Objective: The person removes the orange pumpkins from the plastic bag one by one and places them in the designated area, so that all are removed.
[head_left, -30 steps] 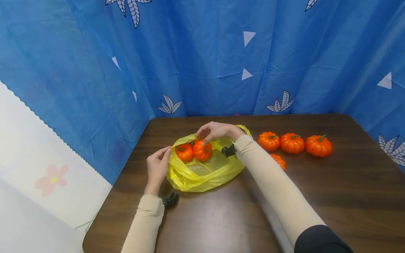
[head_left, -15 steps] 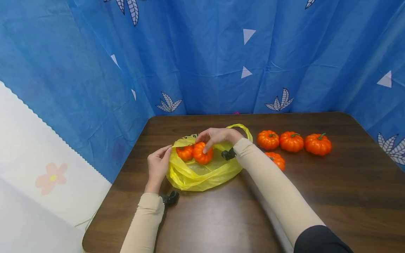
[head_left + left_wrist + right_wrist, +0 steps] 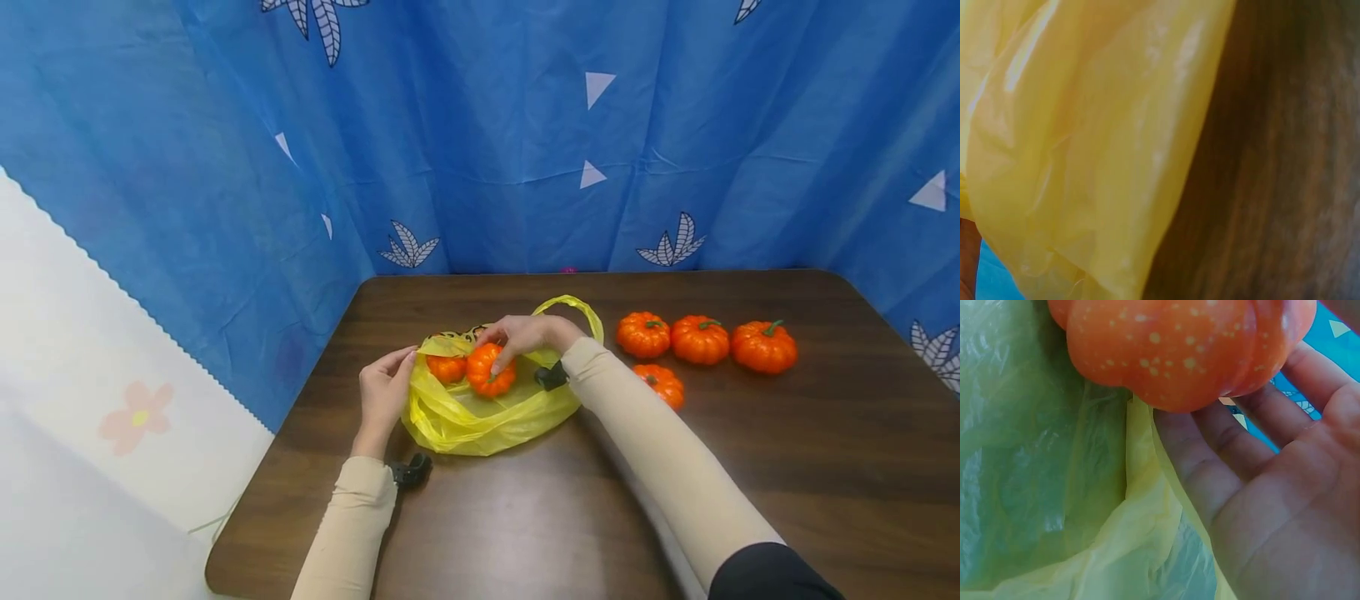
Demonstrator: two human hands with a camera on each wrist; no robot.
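A yellow plastic bag (image 3: 480,435) lies on the table with its mouth open. My left hand (image 3: 382,392) pinches its left rim between thumb and fingers; the left wrist view is mostly filled by the bag's side (image 3: 1097,150). Over the bag's mouth, my right hand (image 3: 525,335) grips an orange pumpkin (image 3: 491,372), thumb on the near side and fingers behind. The right wrist view shows the fingers against the underside of that pumpkin (image 3: 1179,356). A second pumpkin (image 3: 446,368) sits inside the bag to its left, partly hidden by the rim.
Right of the bag, three pumpkins stand in a row: the left one (image 3: 642,335), the middle one (image 3: 700,340) and the right one (image 3: 764,348). Another pumpkin (image 3: 662,385) is partly behind the right sleeve. A bag handle loop (image 3: 592,317) stands up. Blue curtain (image 3: 525,167) hangs behind the table.
My right hand has come slightly nearer with the gripped pumpkin, which has tilted and now overlaps the one beside it less. The bag's far rim has sagged. My left hand keeps its pinch.
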